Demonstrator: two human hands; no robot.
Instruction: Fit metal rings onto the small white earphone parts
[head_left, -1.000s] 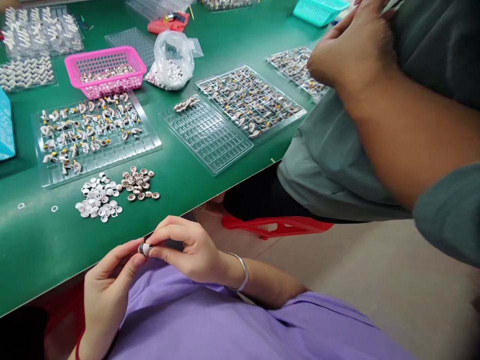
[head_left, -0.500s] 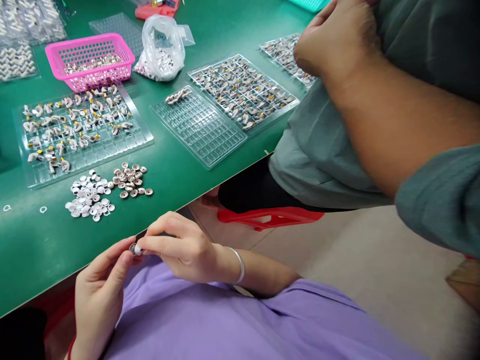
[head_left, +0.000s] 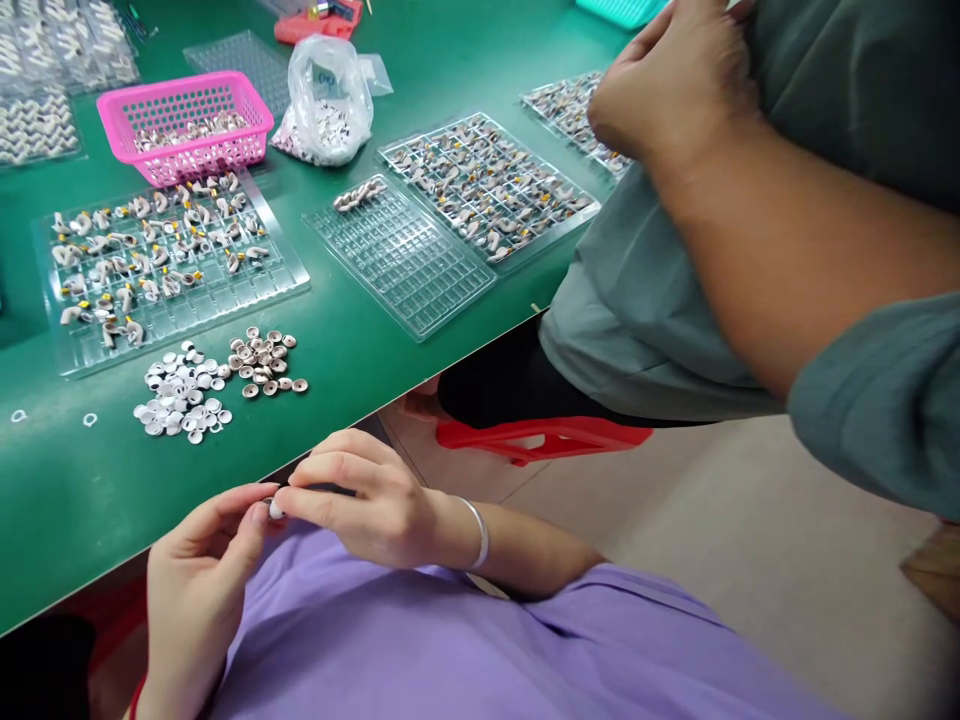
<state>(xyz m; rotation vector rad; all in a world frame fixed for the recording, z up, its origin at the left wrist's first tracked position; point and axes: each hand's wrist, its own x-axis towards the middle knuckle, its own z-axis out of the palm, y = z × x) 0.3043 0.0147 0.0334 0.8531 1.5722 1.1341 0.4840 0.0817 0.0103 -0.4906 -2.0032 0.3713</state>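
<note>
Close to the table's near edge, my left hand (head_left: 202, 565) pinches a small round white-and-grey part (head_left: 276, 509) between thumb and forefinger. My right hand (head_left: 367, 500) has its fingertips closed on the same part from the other side. Fingers cover most of it, so its exact kind is hidden. Beyond my hands lies a loose pile of small white discs (head_left: 184, 395), some with dark edges. Touching that pile on its right are several beige round cups (head_left: 261, 360) with hollow tops.
A clear tray (head_left: 180, 300) holds beige curved parts with yellow tabs. Behind it stand a pink basket (head_left: 187, 155) and a plastic bag (head_left: 330, 105) of small pieces. More trays (head_left: 405, 270) lie to the right. A co-worker's forearm (head_left: 750, 230) reaches in at right, above a red stool (head_left: 547, 438).
Both hands stay together at the table edge. My fingers have shifted slightly around the small part, covering more of it. The view has moved a little.
</note>
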